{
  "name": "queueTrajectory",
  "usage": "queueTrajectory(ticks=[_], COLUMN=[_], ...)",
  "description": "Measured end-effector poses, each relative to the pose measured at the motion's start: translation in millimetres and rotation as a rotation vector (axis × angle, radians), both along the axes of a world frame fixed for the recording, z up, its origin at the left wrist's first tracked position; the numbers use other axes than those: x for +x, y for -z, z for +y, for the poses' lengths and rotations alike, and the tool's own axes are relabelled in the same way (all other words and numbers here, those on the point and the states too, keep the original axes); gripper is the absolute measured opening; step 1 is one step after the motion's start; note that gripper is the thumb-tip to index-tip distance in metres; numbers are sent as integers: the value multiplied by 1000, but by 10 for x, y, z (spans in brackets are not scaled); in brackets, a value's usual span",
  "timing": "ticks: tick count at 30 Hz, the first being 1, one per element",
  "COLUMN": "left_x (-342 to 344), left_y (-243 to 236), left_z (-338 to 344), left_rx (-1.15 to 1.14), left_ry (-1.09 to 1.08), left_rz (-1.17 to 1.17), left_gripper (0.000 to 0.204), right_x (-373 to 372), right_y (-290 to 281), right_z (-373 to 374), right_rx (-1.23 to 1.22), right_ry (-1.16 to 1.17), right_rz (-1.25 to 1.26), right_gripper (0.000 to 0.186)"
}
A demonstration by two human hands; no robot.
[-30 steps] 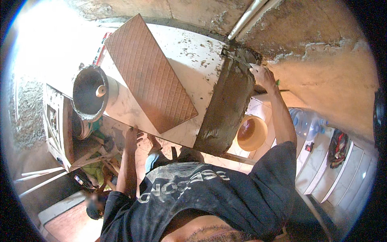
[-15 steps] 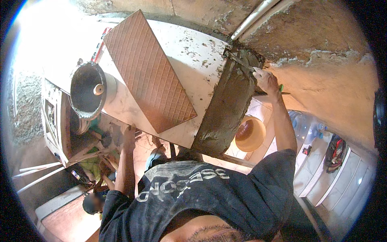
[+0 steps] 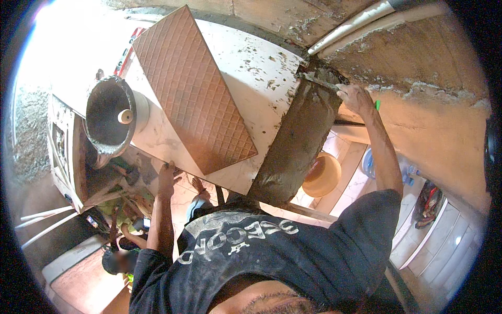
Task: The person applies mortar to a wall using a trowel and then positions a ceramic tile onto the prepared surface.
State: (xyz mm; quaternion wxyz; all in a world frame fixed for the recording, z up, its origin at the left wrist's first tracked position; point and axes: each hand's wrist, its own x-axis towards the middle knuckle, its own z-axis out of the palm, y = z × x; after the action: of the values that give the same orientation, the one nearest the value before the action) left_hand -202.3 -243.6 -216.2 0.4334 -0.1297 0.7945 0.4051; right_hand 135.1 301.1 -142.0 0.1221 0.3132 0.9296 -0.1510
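Note:
My right hand (image 3: 355, 98) is closed on the handle of a trowel (image 3: 320, 81). The trowel's narrow blade lies over the far end of a band of wet grey mortar (image 3: 298, 136), which runs along the right end of a white tiled counter (image 3: 251, 70). My left hand (image 3: 166, 180) is at the counter's near edge, its fingers seemingly curled round it and partly hidden. Between my hands, a large brown tile (image 3: 196, 94) rests aslant on the counter, its ribbed grid back facing up.
A mortar-crusted bucket (image 3: 109, 116) with a pale round handle end inside stands on the counter's left. A red level (image 3: 125, 55) lies behind it. Below right are a yellow bucket (image 3: 322, 175) and a water jug (image 3: 369, 163). Another person (image 3: 119, 260) is low at left. White pipes (image 3: 353, 26) run along the wall.
The trowel's blade has swung flatter at the mortar's far end, and my right hand has moved slightly up and right. My left hand stays at the counter edge. The view has shifted a little.

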Motion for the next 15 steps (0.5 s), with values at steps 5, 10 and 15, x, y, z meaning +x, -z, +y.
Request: queueTrajectory(ticks=[5, 10, 15], left_x=[-54, -83, -30], left_y=[56, 41, -141], left_z=[-94, -52, -29], left_rx=[45, 13, 146], left_ry=[81, 76, 35], left_rz=[-31, -40, -38], left_gripper=[37, 37, 37], right_x=[134, 108, 8], right_y=[265, 222, 45], right_z=[-93, 12, -7], right_rx=[-81, -23, -133], right_ry=[134, 49, 72], right_rz=[120, 99, 84], right_gripper=[30, 29, 30])
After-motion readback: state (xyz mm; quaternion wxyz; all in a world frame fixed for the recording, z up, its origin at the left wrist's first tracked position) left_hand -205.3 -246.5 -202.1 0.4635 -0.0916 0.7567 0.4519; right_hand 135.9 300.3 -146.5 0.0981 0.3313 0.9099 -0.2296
